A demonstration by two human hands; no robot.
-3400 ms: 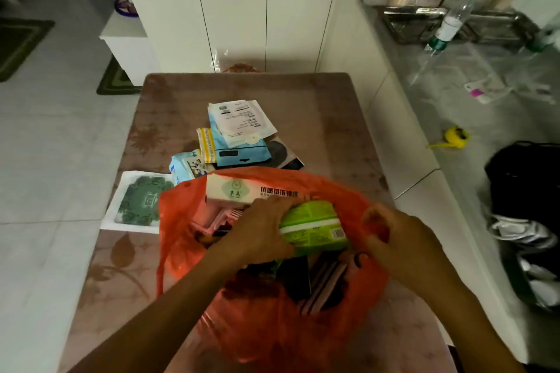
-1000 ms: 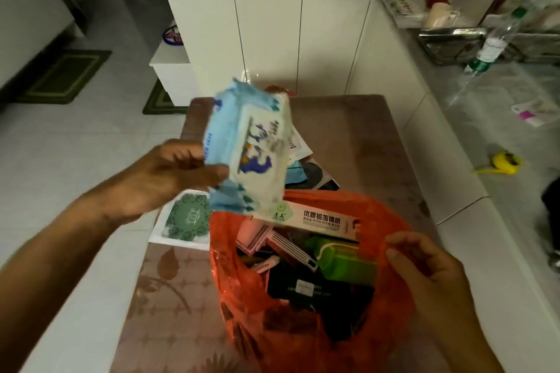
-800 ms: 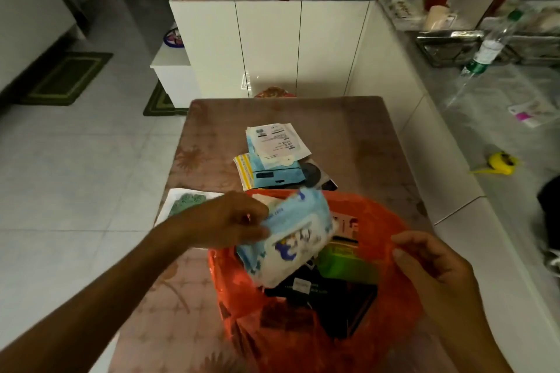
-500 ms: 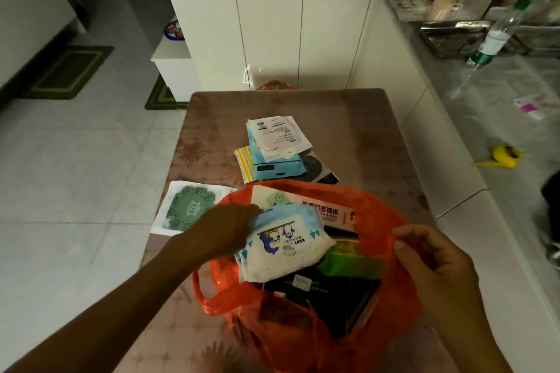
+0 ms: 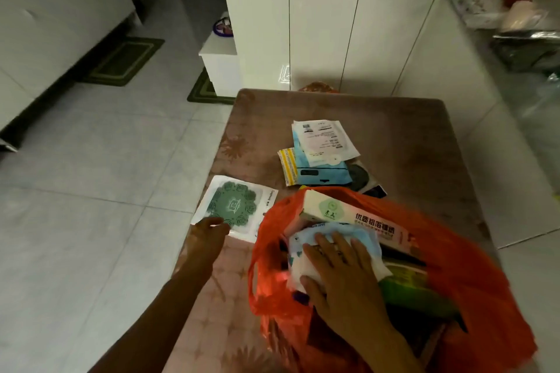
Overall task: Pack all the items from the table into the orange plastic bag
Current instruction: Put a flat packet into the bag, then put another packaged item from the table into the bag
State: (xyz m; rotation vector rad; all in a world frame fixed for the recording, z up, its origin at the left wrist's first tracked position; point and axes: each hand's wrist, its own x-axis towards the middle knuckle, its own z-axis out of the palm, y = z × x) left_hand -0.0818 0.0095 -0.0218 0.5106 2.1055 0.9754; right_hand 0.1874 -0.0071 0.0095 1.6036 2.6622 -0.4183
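Note:
The orange plastic bag (image 5: 472, 306) stands open on the near part of the brown table (image 5: 409, 136). Inside it lie a long tissue box (image 5: 357, 216), a green pack (image 5: 415, 291) and a blue-and-white wipes pack (image 5: 306, 254). My right hand (image 5: 339, 275) lies flat on the wipes pack with fingers spread, pressing it down. My left hand (image 5: 209, 232) touches the near edge of a flat white packet with a green pattern (image 5: 236, 206) at the table's left edge. Farther back sit a blue packet with a yellow strip (image 5: 315, 174) and a white printed pouch (image 5: 322, 139) on top of it.
A dark flat item (image 5: 363, 177) peeks out behind the bag. White cabinets (image 5: 321, 39) stand beyond the table, a white counter (image 5: 491, 118) to the right. Tiled floor (image 5: 91, 191) with green mats (image 5: 124, 60) lies to the left.
My left hand let go of the wipes pack in the bag and moved left to the green-patterned packet. My right hand left the bag's rim and now presses the wipes pack.

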